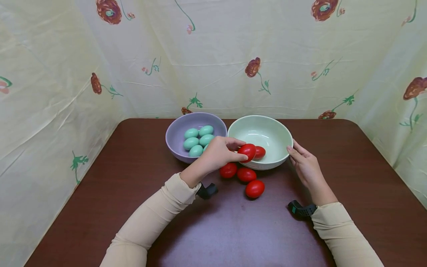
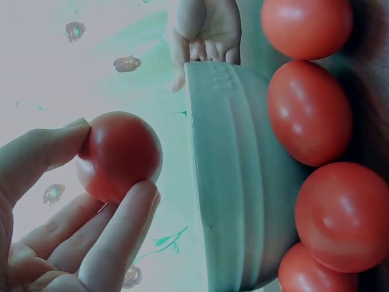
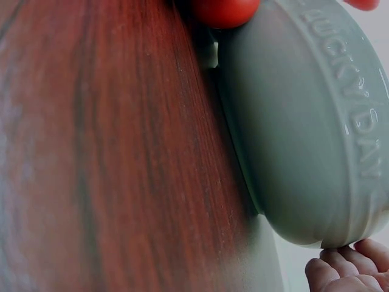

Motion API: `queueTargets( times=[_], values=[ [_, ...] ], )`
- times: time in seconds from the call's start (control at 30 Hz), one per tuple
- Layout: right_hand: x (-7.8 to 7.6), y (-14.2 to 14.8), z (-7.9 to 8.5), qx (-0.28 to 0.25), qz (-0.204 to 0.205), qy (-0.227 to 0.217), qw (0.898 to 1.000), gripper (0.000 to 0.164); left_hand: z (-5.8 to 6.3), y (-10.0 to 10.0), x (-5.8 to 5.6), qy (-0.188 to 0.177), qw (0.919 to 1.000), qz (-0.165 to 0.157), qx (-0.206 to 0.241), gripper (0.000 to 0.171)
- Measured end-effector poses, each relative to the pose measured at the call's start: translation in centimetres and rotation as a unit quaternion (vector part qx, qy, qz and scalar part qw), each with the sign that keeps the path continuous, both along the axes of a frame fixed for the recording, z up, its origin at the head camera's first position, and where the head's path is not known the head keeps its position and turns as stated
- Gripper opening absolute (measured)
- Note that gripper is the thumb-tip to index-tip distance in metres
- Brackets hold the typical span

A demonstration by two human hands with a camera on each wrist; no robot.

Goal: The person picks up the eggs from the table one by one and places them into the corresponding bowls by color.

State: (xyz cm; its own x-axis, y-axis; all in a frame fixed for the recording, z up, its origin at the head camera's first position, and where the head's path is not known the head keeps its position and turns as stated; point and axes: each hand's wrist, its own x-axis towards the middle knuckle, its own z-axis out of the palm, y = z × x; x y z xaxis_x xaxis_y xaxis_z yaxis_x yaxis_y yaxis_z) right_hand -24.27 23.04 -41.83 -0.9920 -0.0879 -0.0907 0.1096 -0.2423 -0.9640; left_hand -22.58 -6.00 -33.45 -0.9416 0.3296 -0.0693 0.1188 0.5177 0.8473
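My left hand (image 1: 220,151) pinches a glossy red egg (image 1: 247,152) between thumb and fingertips, over the near rim of a pale green bowl (image 1: 278,135). In the left wrist view the held egg (image 2: 121,155) shows above the bowl's rim. Another red egg (image 1: 259,152) lies inside the green bowl, partly hidden by the held one. At the bowl's right side, my right hand (image 1: 308,170) grips the rim, thumb on top and fingers against the outer wall. Raised lettering runs round the bowl's outside (image 3: 292,121) in the right wrist view.
Several red eggs lie on the dark wooden table (image 1: 267,230) in front of the green bowl, the nearest egg (image 1: 255,189) closest to me. On the left, a purple bowl (image 1: 172,135) holds several teal eggs (image 1: 191,143). A flowered cloth (image 1: 213,74) hangs behind the table.
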Motion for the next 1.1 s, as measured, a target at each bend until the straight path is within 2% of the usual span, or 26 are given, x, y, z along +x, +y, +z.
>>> queueTargets(
  times=[0.17, 0.4, 0.63, 0.83, 1.1],
  values=[
    [0.0, 0.0, 0.1, 0.006, -0.001, -0.002, 1.0, 0.07, 0.1, 0.7, -1.2, -0.007, 1.0, 0.004, 0.005, 0.037],
    [0.0, -0.1, 0.1, 0.015, 0.001, -0.015, 1.0, 0.07, -0.3, 1.9, -2.8, -0.019, 0.9996, 0.007, 0.018, 0.039],
    [-0.1, -0.2, -0.1, 0.009, 0.002, -0.007, 1.0, 0.07, -0.5, 2.8, -4.4, -0.032, 0.9986, 0.023, 0.036, 0.042],
    [0.0, -0.3, -0.1, 0.009, 0.005, -0.009, 1.0, 0.07, -0.8, 3.5, -5.5, -0.038, 0.9978, 0.044, 0.033, 0.044],
    [0.1, 0.0, 0.0, 0.004, -0.003, -0.016, 1.0, 0.072, -1.7, 4.9, -6.6, -0.046, 0.994, 0.06, 0.08, 0.038]
  ],
)
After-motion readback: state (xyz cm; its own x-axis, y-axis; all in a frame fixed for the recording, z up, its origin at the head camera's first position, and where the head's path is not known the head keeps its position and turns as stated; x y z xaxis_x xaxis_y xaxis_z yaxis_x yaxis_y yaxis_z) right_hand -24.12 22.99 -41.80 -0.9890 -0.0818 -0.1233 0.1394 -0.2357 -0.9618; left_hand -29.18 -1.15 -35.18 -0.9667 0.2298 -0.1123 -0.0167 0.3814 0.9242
